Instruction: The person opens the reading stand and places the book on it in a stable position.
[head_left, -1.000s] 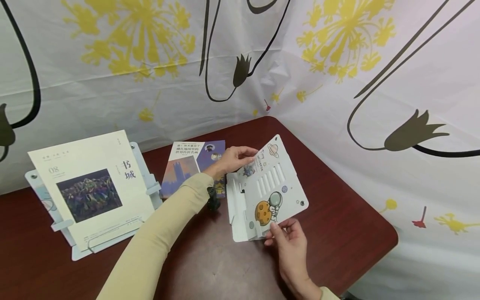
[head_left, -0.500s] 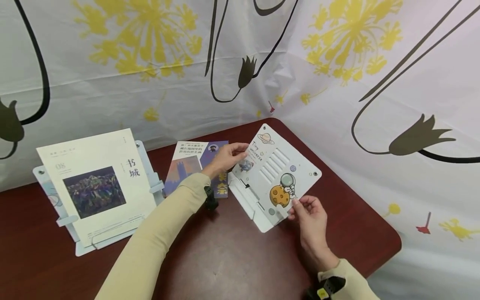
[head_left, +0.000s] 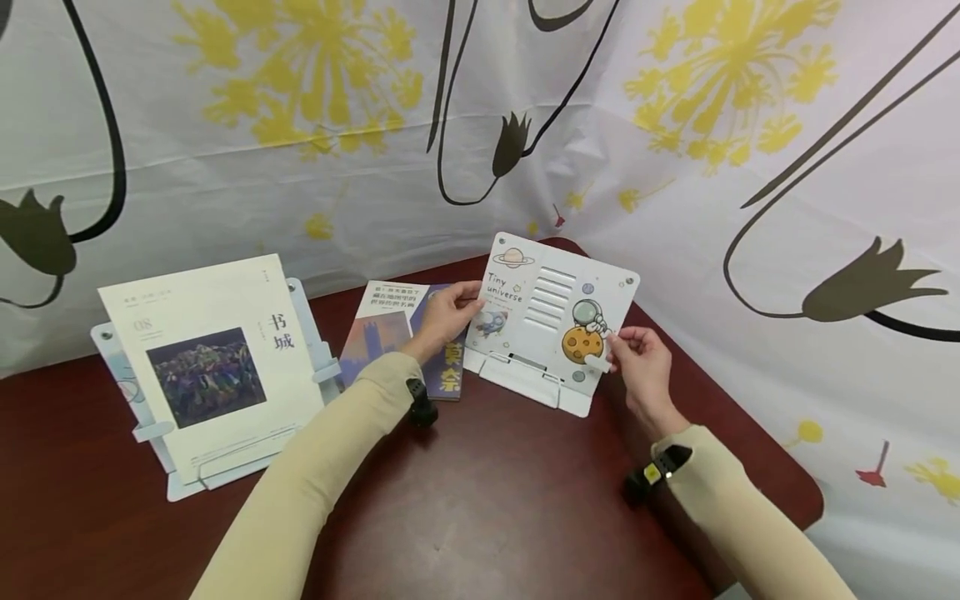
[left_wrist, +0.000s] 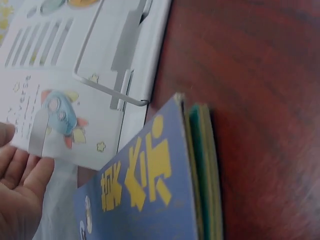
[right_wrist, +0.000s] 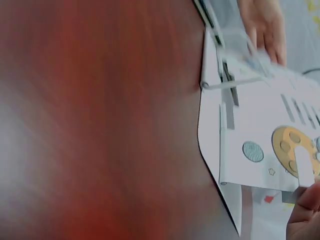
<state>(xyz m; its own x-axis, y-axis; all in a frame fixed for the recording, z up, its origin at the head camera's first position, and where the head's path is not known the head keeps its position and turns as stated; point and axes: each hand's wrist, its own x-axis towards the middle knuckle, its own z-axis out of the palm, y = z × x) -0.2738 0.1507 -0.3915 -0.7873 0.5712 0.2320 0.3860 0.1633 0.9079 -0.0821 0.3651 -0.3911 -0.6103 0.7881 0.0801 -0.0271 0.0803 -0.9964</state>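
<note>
A white metal book stand (head_left: 517,333) printed with a planet, a rocket and an astronaut stands propped up on the table. Its wire page holder (left_wrist: 85,55) folds down across the lower ledge. At the stand's left edge, my left hand (head_left: 441,323) holds the side clip, thumb in front and fingers behind. My right hand (head_left: 647,371) pinches the opposite edge by the other clip (right_wrist: 303,167). Below my left hand lie purple-covered books (left_wrist: 135,195), partly hidden by that hand and forearm.
On the left, a pale blue book stand (head_left: 112,350) holds a cream book (head_left: 217,333) upright. The dark red table (head_left: 465,500) runs to a rounded corner at right. A patterned cloth (head_left: 375,192) hangs behind and to the right.
Both hands have turned the white stand until its front faces me more squarely. My right hand has moved up and right with its edge; the view has shifted slightly.
</note>
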